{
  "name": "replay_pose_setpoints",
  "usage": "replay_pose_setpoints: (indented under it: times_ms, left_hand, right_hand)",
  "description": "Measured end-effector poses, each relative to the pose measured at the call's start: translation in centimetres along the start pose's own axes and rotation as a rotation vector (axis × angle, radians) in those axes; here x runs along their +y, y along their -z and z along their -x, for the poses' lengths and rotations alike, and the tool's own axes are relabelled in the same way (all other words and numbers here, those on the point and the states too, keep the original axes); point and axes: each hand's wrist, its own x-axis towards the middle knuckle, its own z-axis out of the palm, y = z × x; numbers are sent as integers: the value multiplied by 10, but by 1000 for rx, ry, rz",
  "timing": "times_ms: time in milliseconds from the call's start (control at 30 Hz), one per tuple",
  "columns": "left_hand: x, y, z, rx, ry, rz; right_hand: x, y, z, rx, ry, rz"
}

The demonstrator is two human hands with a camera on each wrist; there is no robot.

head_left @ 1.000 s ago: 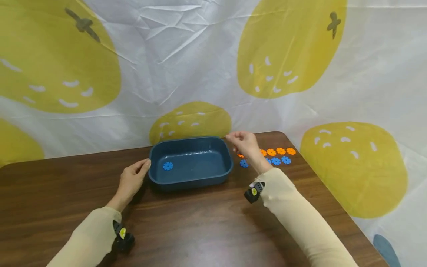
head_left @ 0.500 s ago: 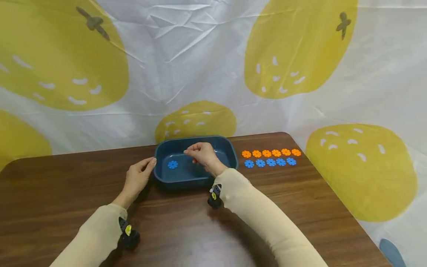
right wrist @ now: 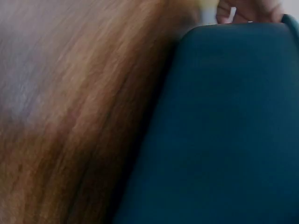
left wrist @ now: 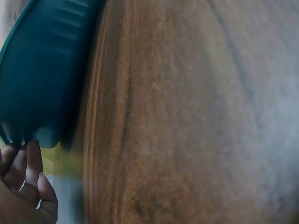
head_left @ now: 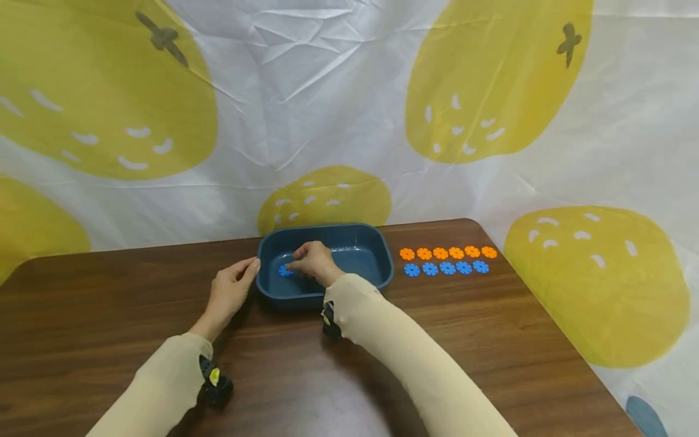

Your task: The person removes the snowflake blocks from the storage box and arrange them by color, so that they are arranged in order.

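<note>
A dark blue-green plastic basin (head_left: 349, 290) stands on the table by the curtain. At its left end my left hand (head_left: 226, 297) pinches the rim; in the left wrist view the fingers (left wrist: 33, 161) meet the basin's edge (left wrist: 42, 79). Reaching down inside the basin is my right hand (head_left: 317, 263), with thumb and fingertips at the right edge of a blue notched building disc (head_left: 284, 271) on the basin floor. The hand covers part of that disc, and whether it is pinched cannot be seen. In the right wrist view the basin wall (right wrist: 224, 121) blocks the right fingers.
Right of the basin lie a row of orange notched discs (head_left: 440, 253) and, in front of it, a row of blue notched discs (head_left: 447, 269). A patterned curtain (head_left: 338, 109) hangs behind the brown wooden table (head_left: 273, 376).
My right hand has moved left from above the disc rows, across the basin's right rim, and down to the blue disc inside. My left hand stays at the rim. The head view has shifted slightly.
</note>
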Motion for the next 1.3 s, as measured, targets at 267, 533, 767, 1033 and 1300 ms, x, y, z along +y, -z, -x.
replay_pose_setpoints:
  times_ms: [267,533,767,1033,1300]
  left_hand:
    - [-2,0,1,-7,11,2]
    - [-1,0,1,-1,6,5]
    - [0,0,0,2,0,6]
    - [-1,-1,-1,7,4,14]
    - [-1,0,-1,5,5,13]
  right_hand:
    - [3,-6,-4,24,23,186]
    - [0,-12,-6,12,29,341]
    - [-4,-13,-5,17,37,386]
    - [-2,-12,-6,14,31,398]
    - [0,-9,-7,23,28,323]
